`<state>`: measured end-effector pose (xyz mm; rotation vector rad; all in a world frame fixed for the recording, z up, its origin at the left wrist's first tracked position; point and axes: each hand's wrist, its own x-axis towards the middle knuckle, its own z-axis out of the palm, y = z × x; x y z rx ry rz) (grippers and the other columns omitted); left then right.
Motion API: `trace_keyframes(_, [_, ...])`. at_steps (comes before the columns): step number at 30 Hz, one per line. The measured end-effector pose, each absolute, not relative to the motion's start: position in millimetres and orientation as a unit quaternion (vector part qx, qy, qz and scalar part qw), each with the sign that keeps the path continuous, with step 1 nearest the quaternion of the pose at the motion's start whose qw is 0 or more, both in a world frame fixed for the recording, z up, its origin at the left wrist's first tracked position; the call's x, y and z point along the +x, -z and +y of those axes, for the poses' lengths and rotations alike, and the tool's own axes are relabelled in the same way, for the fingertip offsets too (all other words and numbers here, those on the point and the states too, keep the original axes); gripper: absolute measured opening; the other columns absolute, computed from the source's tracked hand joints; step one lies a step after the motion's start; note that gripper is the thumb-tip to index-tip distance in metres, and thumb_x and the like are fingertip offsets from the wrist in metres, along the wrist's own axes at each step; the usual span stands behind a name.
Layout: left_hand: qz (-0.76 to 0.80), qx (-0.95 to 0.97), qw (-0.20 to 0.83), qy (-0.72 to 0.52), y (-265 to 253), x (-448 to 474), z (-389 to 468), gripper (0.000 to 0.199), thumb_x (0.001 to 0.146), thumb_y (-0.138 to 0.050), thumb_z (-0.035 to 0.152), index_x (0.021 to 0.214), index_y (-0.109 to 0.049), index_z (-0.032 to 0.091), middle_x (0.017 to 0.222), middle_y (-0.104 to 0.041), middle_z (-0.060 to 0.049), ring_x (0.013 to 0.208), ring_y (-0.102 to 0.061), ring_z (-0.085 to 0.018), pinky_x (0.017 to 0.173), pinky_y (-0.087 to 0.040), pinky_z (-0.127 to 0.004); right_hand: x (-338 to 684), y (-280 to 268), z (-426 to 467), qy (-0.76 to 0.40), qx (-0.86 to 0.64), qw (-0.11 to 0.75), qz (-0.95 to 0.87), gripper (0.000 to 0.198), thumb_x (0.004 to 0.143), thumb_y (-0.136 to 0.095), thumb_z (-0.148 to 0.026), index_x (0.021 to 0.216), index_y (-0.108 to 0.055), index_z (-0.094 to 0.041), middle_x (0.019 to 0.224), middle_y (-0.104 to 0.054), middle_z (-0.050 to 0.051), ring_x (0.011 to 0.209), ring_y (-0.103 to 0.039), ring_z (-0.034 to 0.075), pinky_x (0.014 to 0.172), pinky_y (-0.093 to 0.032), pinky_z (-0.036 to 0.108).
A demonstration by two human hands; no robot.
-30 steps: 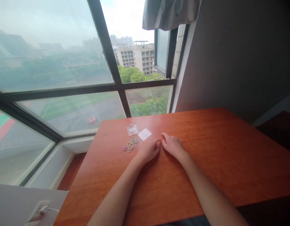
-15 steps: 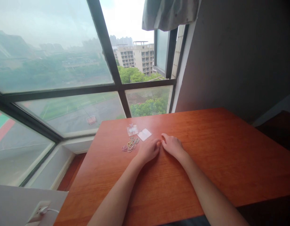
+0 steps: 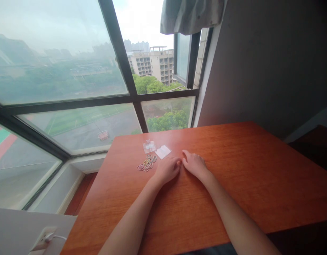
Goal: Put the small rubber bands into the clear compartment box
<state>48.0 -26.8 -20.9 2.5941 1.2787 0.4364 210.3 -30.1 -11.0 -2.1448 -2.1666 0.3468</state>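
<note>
My left hand (image 3: 167, 169) rests on the brown wooden table (image 3: 248, 177), its fingers curled in loosely and no object showing in them. Close beside it, at a small gap, lies my right hand (image 3: 194, 164), also loosely closed with nothing visible inside. To the left of my left hand is a loose cluster of small elastic hair ties (image 3: 147, 163), in pale, yellow and pink tones. Behind them stands a small clear plastic box (image 3: 149, 147). A flat white, squarish piece (image 3: 163, 152), perhaps its lid, lies just beyond my left fingers.
Large framed windows (image 3: 73, 100) border the table's far and left sides. A grey curtain (image 3: 191, 16) hangs at the top. On the right is a dark wall (image 3: 253, 71). A socket with a plugged-in white cable (image 3: 50, 236) sits at lower left.
</note>
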Motion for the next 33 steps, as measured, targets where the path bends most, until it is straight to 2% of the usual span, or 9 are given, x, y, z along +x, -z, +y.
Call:
trace_keyframes(18, [0.446,0.875,0.116,-0.151,19.3,48.4,-28.3,0.022,0.092,-0.040,0.028,0.088,-0.060,0.020,0.085,-0.067,-0.004,0.074,-0.058,-0.016,0.065,-0.039,-0.026,208.5,4.4,-32.2,-0.118,-0.702,0.025,-0.702,0.040,0.092,-0.040,-0.032,0.131,-0.049,-0.027,0.103,-0.069,0.010,0.096,-0.065,0.025,0.079,-0.044,0.032])
trace_keyframes(33, [0.435,0.879,0.120,-0.155,22.8,46.8,-26.8,0.020,0.090,-0.041,0.024,0.091,-0.061,0.021,0.087,-0.067,-0.004,0.079,-0.060,-0.017,0.069,-0.041,-0.026,207.8,3.5,-32.6,-0.122,-0.702,0.025,-0.701,0.041,0.092,-0.041,-0.032,0.133,-0.046,-0.026,0.104,-0.069,0.012,0.097,-0.065,0.025,0.079,-0.044,0.033])
